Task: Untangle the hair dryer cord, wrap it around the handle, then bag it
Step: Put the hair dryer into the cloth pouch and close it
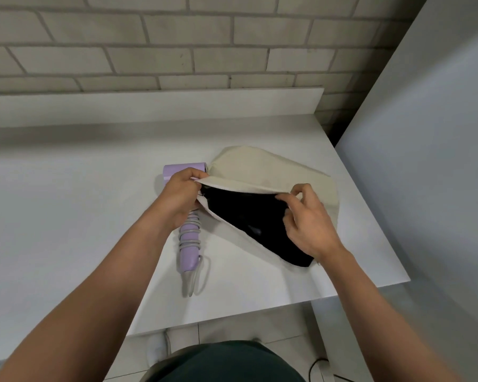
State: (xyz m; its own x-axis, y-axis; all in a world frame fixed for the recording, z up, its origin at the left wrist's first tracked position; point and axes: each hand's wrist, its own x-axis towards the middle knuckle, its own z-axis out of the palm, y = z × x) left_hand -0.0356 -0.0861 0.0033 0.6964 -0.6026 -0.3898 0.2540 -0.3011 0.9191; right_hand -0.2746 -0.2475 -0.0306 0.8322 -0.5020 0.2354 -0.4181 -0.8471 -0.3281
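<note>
A lilac hair dryer [188,244] lies on the white table [66,216], its grey cord [189,232] coiled round the handle and looping off the handle's end. To its right lies a cream cloth bag [260,166] with a black lining [246,213]. My left hand [180,197] pinches the bag's upper rim at the mouth's left corner, above the dryer's handle. My right hand [307,219] pinches the same rim at the right side. Between them the mouth is held open, showing the dark inside. The dryer's middle is hidden behind my left hand.
A raised white ledge [149,106] runs along the table's back under a brick wall. A large white panel [425,161] stands close on the right. The table's front edge ends above a tiled floor where a dark cable [319,363] lies.
</note>
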